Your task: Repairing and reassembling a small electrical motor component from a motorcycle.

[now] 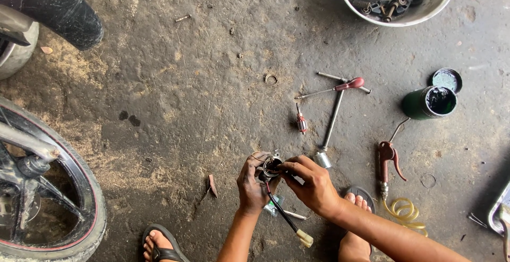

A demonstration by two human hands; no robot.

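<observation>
Both the left hand and right hand pinch a small round metal motor part with black wire, seemingly light, rigid, greasy, best gripped by its rim.

Both my forearms come up from the bottom edge of the frame, bare and grimy, and meet just below centre. My left hand is curled with the thumb up and fingers wrapped inward. My right hand reaches across from the lower right, its grip pinched shut, fingertips against the left hand's.
</observation>
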